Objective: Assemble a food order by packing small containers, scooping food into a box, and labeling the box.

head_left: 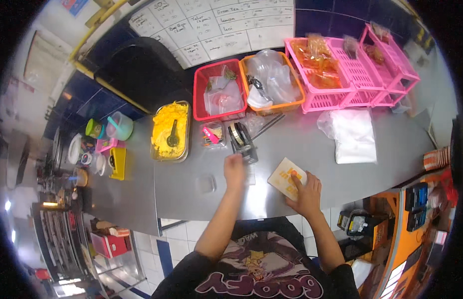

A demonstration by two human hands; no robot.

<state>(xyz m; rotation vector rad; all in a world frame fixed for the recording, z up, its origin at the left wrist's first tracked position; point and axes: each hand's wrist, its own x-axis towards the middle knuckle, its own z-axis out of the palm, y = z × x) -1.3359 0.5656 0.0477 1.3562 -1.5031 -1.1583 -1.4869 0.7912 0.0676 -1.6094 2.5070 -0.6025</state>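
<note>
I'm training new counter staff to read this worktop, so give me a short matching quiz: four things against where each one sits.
1. metal tray of yellow food
2. red basket
3. pink crates
4. printed paper pouch

A. far right
B. under the right hand
C. left of the orange basket
D. left of the red basket

Pairs: 1-D, 2-C, 3-A, 4-B

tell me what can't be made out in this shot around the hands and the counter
- Head view: whether the left hand grips the tape dispenser or only touches it; the hand covers the contact.
- Print on the cream packet under the right hand: blurred.
- Contents of the orange basket: clear bags hide them.
- Pink racks: warped near the fisheye rim.
</note>
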